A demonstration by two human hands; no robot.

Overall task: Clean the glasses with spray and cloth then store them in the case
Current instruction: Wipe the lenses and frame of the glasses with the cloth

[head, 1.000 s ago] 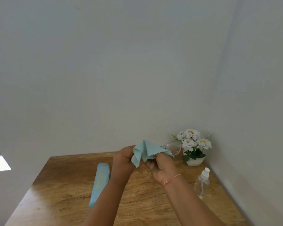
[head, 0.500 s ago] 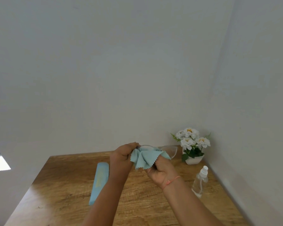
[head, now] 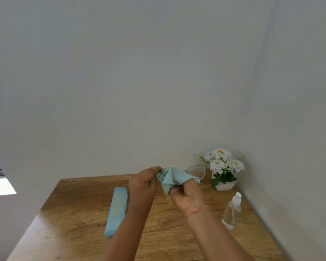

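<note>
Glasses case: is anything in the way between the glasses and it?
Nothing on the table blocks it. The left hand and right hand hold the glasses in the cloth; only the left hand itself sits between them and the glasses case.

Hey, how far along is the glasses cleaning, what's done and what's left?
Likely done: spraying, since the spray bottle stands untouched on the table. In hand: wiping. The left hand holds the glasses while the right hand holds the cloth against them. Left: storing. The case lies on the table, glasses not yet in it.
</note>
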